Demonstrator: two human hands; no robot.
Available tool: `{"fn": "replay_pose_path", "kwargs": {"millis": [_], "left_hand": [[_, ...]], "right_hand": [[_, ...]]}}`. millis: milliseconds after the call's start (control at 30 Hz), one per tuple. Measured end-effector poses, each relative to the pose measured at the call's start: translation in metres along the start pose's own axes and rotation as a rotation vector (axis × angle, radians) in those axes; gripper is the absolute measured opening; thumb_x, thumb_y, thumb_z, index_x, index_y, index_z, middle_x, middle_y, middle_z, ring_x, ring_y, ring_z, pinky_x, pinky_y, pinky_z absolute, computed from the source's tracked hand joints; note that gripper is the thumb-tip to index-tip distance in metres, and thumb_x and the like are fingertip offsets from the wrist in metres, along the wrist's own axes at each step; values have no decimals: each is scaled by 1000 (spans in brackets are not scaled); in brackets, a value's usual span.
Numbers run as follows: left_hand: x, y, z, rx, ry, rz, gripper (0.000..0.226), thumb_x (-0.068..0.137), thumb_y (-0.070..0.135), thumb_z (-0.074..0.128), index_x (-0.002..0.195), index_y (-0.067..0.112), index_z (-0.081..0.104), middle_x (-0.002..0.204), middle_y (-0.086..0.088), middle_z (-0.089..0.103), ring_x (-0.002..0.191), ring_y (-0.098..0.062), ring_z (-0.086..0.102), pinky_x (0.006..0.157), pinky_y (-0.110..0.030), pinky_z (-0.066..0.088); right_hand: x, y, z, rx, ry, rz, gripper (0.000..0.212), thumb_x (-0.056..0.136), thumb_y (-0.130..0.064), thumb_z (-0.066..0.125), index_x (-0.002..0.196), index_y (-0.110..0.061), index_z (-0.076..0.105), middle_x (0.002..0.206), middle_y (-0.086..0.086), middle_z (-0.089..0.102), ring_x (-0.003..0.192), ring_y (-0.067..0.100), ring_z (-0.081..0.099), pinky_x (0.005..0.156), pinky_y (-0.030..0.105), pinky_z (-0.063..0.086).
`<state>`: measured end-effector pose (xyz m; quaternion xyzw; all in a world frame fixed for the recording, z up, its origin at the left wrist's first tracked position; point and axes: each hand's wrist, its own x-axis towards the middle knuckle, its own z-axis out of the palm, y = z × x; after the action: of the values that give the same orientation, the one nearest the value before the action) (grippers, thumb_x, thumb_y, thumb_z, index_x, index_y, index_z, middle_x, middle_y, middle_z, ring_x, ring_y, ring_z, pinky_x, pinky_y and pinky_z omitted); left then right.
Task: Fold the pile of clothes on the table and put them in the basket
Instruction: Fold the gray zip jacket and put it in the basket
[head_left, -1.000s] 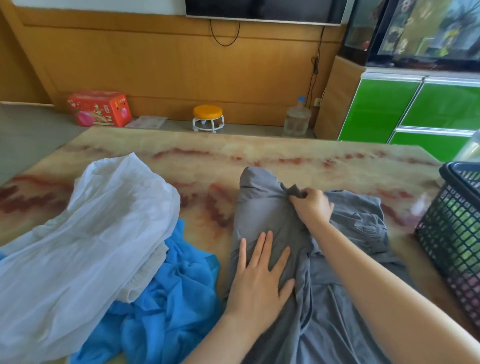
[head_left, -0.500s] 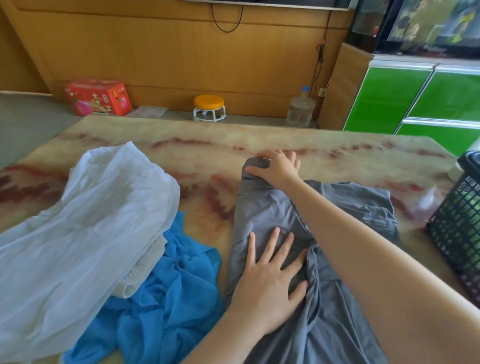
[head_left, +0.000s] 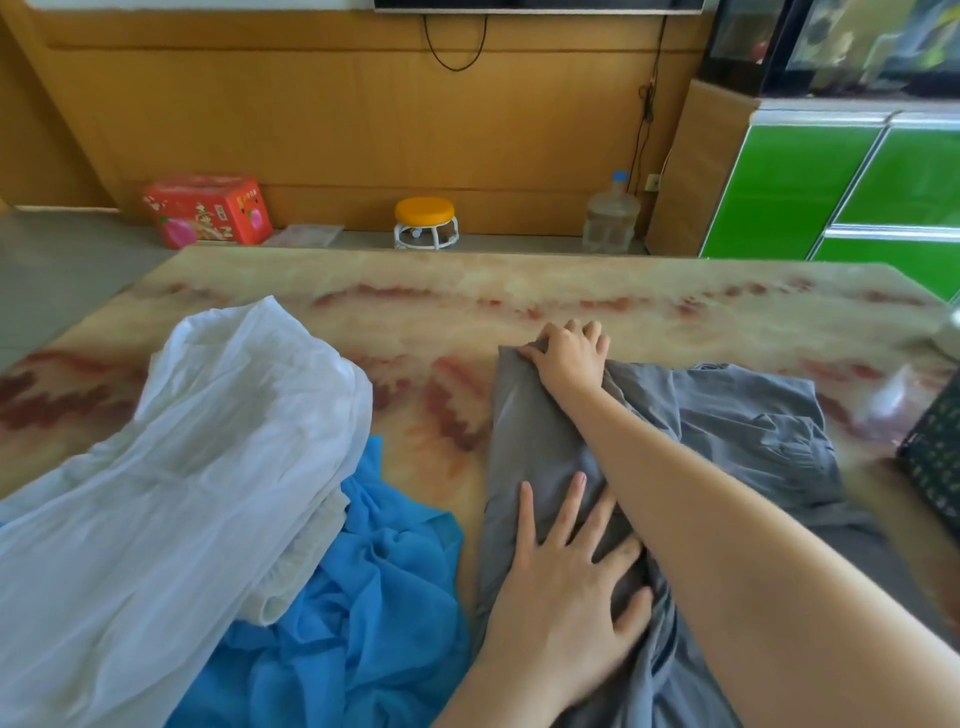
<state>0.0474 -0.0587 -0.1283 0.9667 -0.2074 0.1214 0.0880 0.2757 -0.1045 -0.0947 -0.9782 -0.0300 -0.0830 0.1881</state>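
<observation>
**A:** What fills the middle of the frame?

**B:** A grey garment (head_left: 737, 441) lies spread on a marbled beige-and-red surface (head_left: 649, 312), running from centre frame to the bottom right. Its left side is folded into a long straight strip.

**A:** Where are the hands?

**B:** The left hand (head_left: 566, 582) sits in the lower centre, flat and wide open, fingers splayed, pressing down on the grey strip without gripping it. The right hand (head_left: 571, 356) reaches to the far end of that strip, just above centre. Its fingers are curled over the top edge of the cloth with the thumb on top, so it appears to pinch the fabric there. The right forearm crosses diagonally from the bottom right.

**A:** And the other clothes?

**B:** On the left, a sheer white garment (head_left: 171, 467) lies heaped over a crumpled blue one (head_left: 363, 597), which shows at the lower centre-left, just beside the grey strip.

**A:** Is the basket visible?

**B:** Only a corner of a dark mesh basket (head_left: 935, 467) at the right edge, near the grey garment. I cannot tell what it holds.
</observation>
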Motion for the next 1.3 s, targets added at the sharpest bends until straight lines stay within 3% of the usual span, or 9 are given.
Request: {"fn": "replay_pose_path", "kwargs": {"millis": [133, 267, 467, 600, 733, 833, 967, 1167, 1300], "left_hand": [[-1, 0, -3, -13, -42, -19, 45, 87, 54, 35, 127, 40, 52, 148, 5, 39, 139, -23, 32, 108, -64, 22], [2, -1, -2, -18, -101, -27, 49, 88, 55, 30, 130, 39, 50, 150, 4, 36, 141, -23, 27, 106, -57, 7], [3, 5, -18, 44, -290, -52, 82, 73, 58, -12, 149, 34, 7, 158, 5, -11, 143, -19, -19, 108, -56, -21], [-18, 19, -41, -129, 41, -204, 53, 91, 35, 49, 139, 12, 42, 144, -12, 38, 137, -32, 31, 112, -50, 21], [-77, 30, -72, -318, 349, -291, 25, 77, 8, 68, 100, 12, 60, 95, -5, 58, 88, -24, 58, 74, -37, 51], [-133, 43, -87, -449, 169, -438, 21, 84, 33, 65, 96, 21, 54, 85, 7, 57, 73, -12, 55, 63, -27, 44], [-175, 68, -95, -370, -168, -468, 45, 83, 59, 54, 110, 24, 47, 100, 4, 59, 93, -15, 58, 69, -26, 41], [-187, 86, -107, -355, -195, -447, 24, 92, 31, 53, 113, 18, 51, 104, -2, 65, 96, -19, 62, 77, -29, 46], [-186, 109, -120, -580, -130, -411, 14, 93, 25, 50, 103, 16, 53, 83, -2, 66, 56, -11, 60, 60, -27, 50]], "right_hand": [[-13, 9, -28, 144, -12, -34, 45, 91, -53, 48, 126, -25, 55, 132, 8, 46, 122, 33, 29, 100, 40, 22], [-68, 33, -61, 207, 61, -33, 32, 90, -41, 56, 116, -22, 61, 121, 5, 45, 118, 29, 30, 100, 36, 23], [-198, 69, -97, 297, 22, 140, 22, 87, -47, 58, 93, -26, 56, 83, -8, 58, 90, 19, 57, 67, 33, 46], [-259, 57, -104, 259, -131, 229, 46, 84, -59, 55, 110, -21, 51, 100, -1, 65, 97, 22, 60, 70, 32, 44], [-296, 38, -111, 170, -222, 216, 60, 82, -62, 57, 116, -15, 42, 111, 5, 62, 103, 26, 59, 71, 34, 41], [-317, 25, -115, 212, -277, 221, 66, 80, -59, 61, 121, -12, 38, 118, 6, 57, 107, 27, 57, 73, 33, 41], [-335, 14, -113, 405, -320, 278, 69, 78, -45, 71, 127, -10, 36, 121, 9, 54, 106, 26, 57, 78, 33, 47], [-357, 14, -116, 465, -162, 236, 42, 86, -16, 62, 125, -15, 44, 95, 0, 57, 93, 25, 61, 76, 35, 50], [-363, 23, -131, 711, -67, 286, 34, 90, -3, 51, 122, -12, 49, 93, 1, 55, 69, 11, 56, 60, 30, 53]]}}
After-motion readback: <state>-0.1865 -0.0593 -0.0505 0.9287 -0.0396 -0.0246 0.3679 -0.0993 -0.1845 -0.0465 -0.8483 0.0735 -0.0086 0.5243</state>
